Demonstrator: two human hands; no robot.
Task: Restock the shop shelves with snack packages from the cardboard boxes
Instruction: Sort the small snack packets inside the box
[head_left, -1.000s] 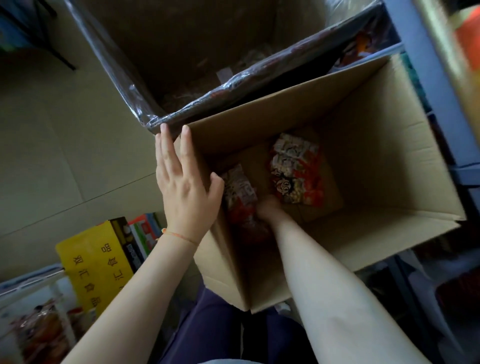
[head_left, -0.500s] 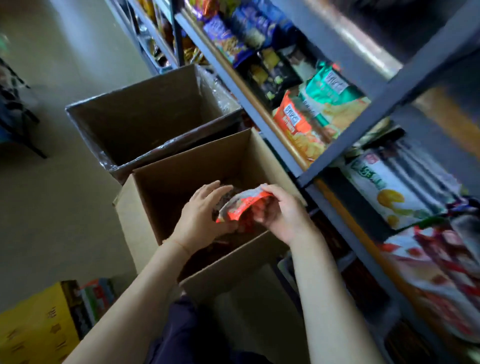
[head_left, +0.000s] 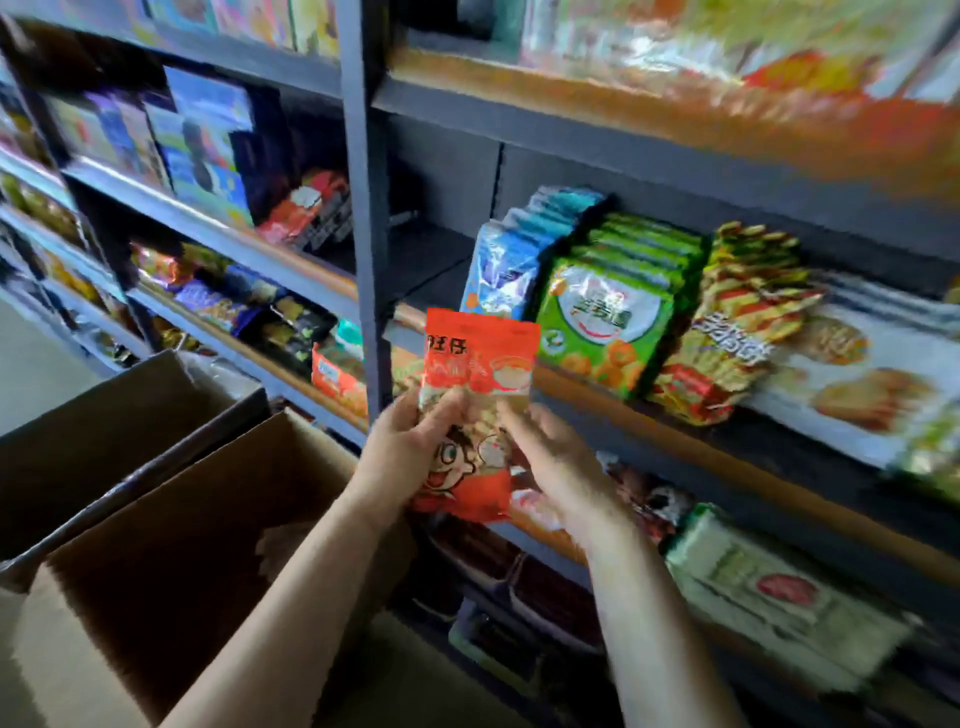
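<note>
Head view, only cam. Both hands up in front of the shelf unit (head_left: 366, 218), holding one red snack pack (head_left: 475, 415) upright between them. L hand (head_left: 410, 452) grips pack's left edge and lower half, thumb across the front near the cartoon face, fingers curled behind. R hand (head_left: 550, 462) on pack's right edge, fingers curled round the back; exact thumb contact blurred, but it holds the pack. So both grips pinching the same pack, neither spread. Pack top red w/ white print, middle part clear-ish showing pale snacks, bottom red w/ cartoon face. Pack is in the air, not touching any shelf, just in front of the dark upright post.

Rel. to the grips: up and right, on the mid shelf board (head_left: 675, 415), a row of standing packs: blue packs (head_left: 498, 270) closest, then green packs (head_left: 608, 322), then red-yellow striped packs (head_left: 727, 332), further right flat cracker packs (head_left: 852, 374), blurry. Bare shelf spot up-left of the blue packs, just above the held pack. Below-right of grips, lower shelf w/ pale green-white packs (head_left: 769, 582) and dark items, blurred.

Left of grips past the post: more shelves w/ mixed snack bags and blue boxes (head_left: 208, 145), motion-blurred. Down-left of the L grip: open cardboard box (head_left: 156, 545), inside dark, contents can't tell. Behind it a second box (head_left: 104, 431), plastic film at its rim. Floor (head_left: 31, 364) pale, far left.
</note>
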